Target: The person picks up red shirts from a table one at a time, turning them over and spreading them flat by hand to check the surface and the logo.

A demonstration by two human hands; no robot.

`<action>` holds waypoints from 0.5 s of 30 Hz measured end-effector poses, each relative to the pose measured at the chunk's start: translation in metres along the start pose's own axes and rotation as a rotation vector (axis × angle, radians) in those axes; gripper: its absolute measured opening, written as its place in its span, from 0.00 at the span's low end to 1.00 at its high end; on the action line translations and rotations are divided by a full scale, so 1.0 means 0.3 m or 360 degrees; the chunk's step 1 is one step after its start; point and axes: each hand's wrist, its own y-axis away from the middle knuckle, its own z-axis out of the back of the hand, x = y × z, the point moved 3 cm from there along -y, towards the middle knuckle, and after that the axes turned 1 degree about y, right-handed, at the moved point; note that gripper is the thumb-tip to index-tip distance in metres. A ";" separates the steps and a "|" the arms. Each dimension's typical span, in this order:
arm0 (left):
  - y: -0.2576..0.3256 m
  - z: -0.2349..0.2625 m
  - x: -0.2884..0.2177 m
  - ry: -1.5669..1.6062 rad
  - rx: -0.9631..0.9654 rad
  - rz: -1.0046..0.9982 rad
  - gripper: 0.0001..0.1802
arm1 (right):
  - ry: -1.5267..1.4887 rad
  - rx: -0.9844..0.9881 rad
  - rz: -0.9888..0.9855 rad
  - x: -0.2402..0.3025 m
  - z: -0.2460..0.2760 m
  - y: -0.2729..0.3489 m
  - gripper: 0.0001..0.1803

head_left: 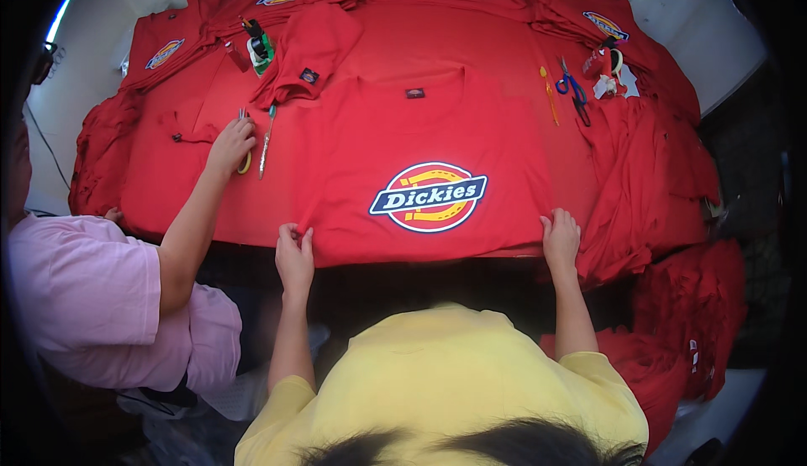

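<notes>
A red T-shirt [429, 134] lies spread flat in front of me, its neckline toward the far side and a round printed emblem on its chest. My left hand [294, 258] pinches the shirt's near left edge. At the near right edge, my right hand [561, 241] has its fingers closed on the fabric. Both hands are at the table's near edge, with the shirt stretched between them.
To my left, a co-worker in pink rests a hand [232, 142] on yellow-handled scissors [245, 163]. A thin cutter [266, 142] lies beside them. Blue-handled scissors [571, 88], a yellow tool [549, 96] and a tape roll [616, 64] lie far right. Red garments [643, 184] are heaped around.
</notes>
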 end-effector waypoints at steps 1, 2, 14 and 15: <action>-0.010 0.006 -0.002 0.0181 -0.0037 0.0021 0.12 | -0.0113 -0.0143 -0.0001 -0.009 -0.001 0.007 0.13; -0.014 0.016 -0.017 0.0451 -0.0114 -0.0062 0.11 | -0.0211 -0.0284 0.0001 -0.012 0.018 0.010 0.12; 0.043 0.013 -0.104 -0.0432 -0.0017 -0.0500 0.29 | -0.0069 -0.0093 -0.0214 -0.020 0.115 0.082 0.18; 0.056 -0.019 -0.157 -0.0594 -0.0092 -0.0712 0.30 | -0.0078 -0.0270 0.0007 0.032 0.119 0.052 0.20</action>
